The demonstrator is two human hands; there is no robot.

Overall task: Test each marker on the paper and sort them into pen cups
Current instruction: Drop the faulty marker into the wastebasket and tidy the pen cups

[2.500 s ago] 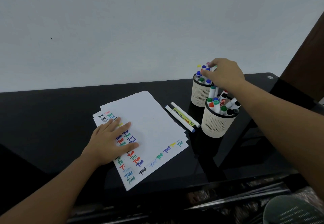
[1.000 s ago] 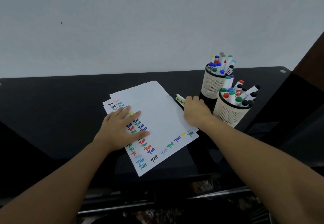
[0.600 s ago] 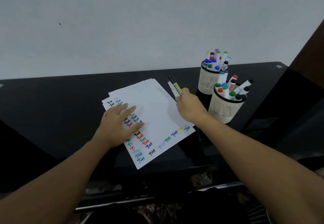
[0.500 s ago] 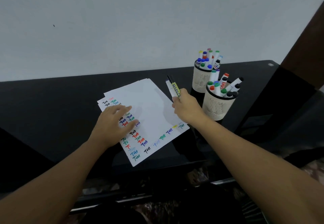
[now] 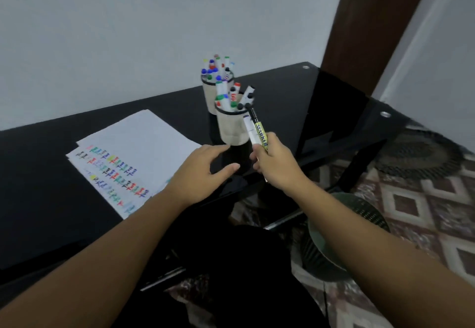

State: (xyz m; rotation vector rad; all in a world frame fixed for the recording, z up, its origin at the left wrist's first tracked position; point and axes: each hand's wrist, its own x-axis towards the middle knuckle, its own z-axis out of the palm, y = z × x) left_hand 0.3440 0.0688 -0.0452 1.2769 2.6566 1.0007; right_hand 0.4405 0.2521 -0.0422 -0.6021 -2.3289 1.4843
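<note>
My right hand (image 5: 273, 159) grips two markers together, a yellow-labelled one (image 5: 259, 132) and a white one (image 5: 249, 128), caps pointing up in front of the near pen cup (image 5: 229, 128). Several capped markers stand in that cup and in the far pen cup (image 5: 208, 88) behind it. My left hand (image 5: 199, 172) hovers with relaxed fingers just left of the right hand, holding nothing, off the paper. The stack of white paper (image 5: 144, 145) lies on the black table with rows of coloured test marks (image 5: 113, 172).
The black glass table (image 5: 38, 199) ends just right of the cups at a corner (image 5: 384, 114). A brown post (image 5: 370, 27) rises behind that corner. A dark mesh basket (image 5: 359, 214) stands on the patterned floor (image 5: 424, 207) below my right arm.
My right hand lifted the two markers off the table and brought them toward me. My left hand left the paper and moved right, near the markers. The view swung right.
</note>
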